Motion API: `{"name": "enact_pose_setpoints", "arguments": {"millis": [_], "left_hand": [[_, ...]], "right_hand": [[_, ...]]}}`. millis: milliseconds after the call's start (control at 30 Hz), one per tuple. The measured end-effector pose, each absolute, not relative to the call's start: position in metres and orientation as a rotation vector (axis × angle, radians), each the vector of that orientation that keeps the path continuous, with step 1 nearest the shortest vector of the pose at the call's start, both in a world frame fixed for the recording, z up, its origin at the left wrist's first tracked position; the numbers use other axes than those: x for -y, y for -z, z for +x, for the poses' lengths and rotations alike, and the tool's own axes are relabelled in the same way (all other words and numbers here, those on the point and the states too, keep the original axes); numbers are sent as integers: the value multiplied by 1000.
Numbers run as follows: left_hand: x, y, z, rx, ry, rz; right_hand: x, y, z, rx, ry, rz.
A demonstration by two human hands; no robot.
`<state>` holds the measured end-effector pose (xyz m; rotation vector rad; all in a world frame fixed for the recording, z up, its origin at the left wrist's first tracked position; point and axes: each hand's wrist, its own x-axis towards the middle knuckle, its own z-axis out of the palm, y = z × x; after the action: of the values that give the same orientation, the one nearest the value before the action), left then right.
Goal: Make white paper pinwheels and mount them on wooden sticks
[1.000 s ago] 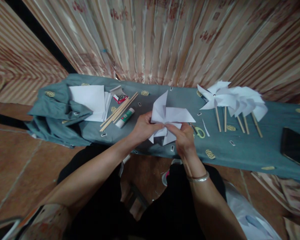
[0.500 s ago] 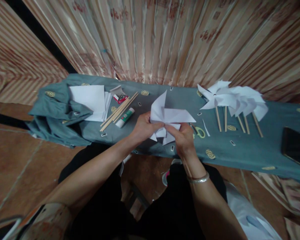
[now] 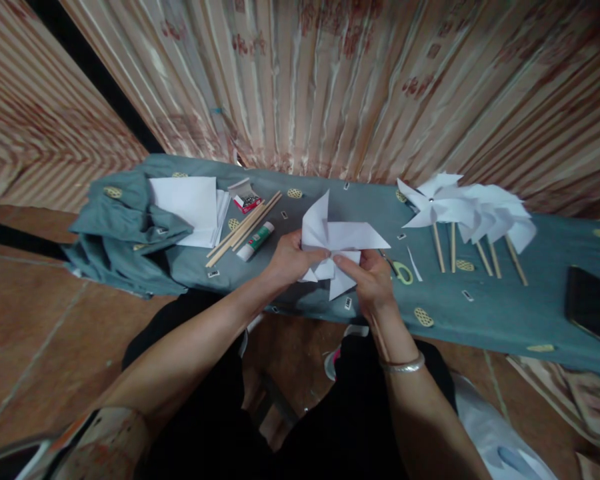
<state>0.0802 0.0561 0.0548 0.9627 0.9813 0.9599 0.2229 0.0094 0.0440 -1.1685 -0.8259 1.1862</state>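
A white paper pinwheel point(image 3: 353, 235), without a stick, is held between both hands above the front edge of the cloth-covered table. My left hand point(image 3: 291, 258) grips its left side, with the thumb pressed near the centre. From the right, my right hand point(image 3: 373, 273) pinches it, its thumb also close to the middle. The fingers behind the paper are mostly hidden. Scissors with light green handles point(image 3: 403, 272) lie just beyond my right hand, beside a thin paper strip point(image 3: 415, 264). A glue stick point(image 3: 256, 241) rests left of my left hand.
Wooden sticks point(image 3: 244, 229) and an open red-and-white box of pins point(image 3: 246, 199) lie left of centre, near stacked white paper point(image 3: 190, 207). Finished pinwheels on sticks point(image 3: 447, 200) overlap at right. A dark phone point(image 3: 591, 303) lies at the table's point(image 3: 500, 313) right end. A curtain point(image 3: 300, 87) hangs behind.
The whole view has shifted slightly, so the table sits lower in the picture. Both thumbs remain near the pinwheel's centre, and its lower flaps look a little more spread.
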Motion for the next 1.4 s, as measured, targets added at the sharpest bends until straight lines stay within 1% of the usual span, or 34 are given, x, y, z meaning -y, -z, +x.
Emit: {"name": "enact_pose_setpoints", "arguments": {"millis": [467,1000,1400], "left_hand": [[-57,-57,81,-944,-964,916],[-57,-54,81,-958,-981,968],[-55,-68,80,-975,-996,808]], "right_hand": [[-9,-45,223,741,-1153,-1141],[-8,-45,221,788,-1087,-1187],[-13,-49,214,759,-1085,-1152]]}}
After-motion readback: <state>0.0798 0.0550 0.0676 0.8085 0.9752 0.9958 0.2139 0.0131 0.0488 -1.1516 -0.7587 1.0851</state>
